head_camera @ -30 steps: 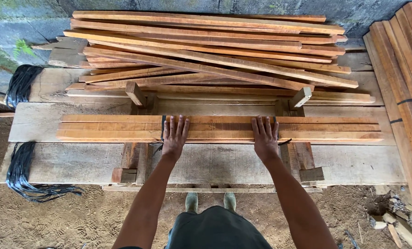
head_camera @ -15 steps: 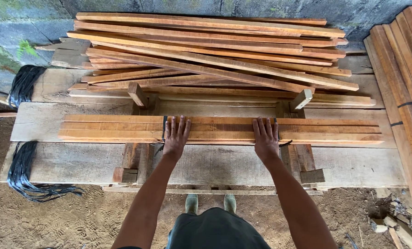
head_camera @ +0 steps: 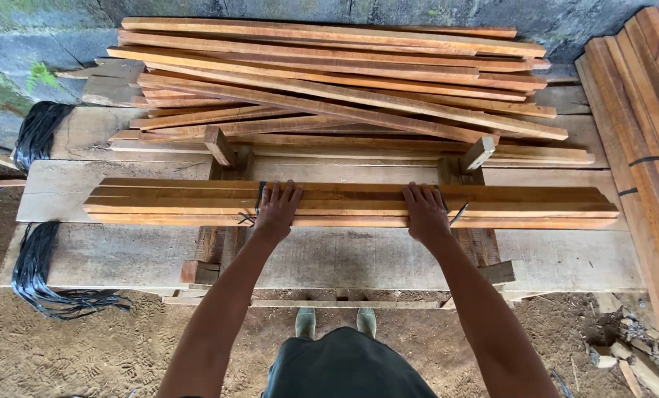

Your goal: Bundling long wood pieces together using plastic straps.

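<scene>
Both hands flat on the slat bundle (head_camera: 351,203), squaring it in the jig.
Left hand (head_camera: 276,210) and right hand (head_camera: 425,214) press palms down, fingers spread, grasping nothing. Bundle lies across the counter (head_camera: 344,258) between upright stops (head_camera: 219,146); keep pressure even and ends flush.

- My left hand (head_camera: 276,212) is bare: no glove, no ring, no watch at the wrist.
- My right hand (head_camera: 425,214) is bare as well, with nothing worn on the fingers or wrist.
- Both my forearms are uncovered up to the bottom edge of the view; no sleeve shows.
- I wear a dark, grey-black garment (head_camera: 348,366) over my body.
- My boots (head_camera: 335,321) are pale grey-green, with rounded toes.
</scene>
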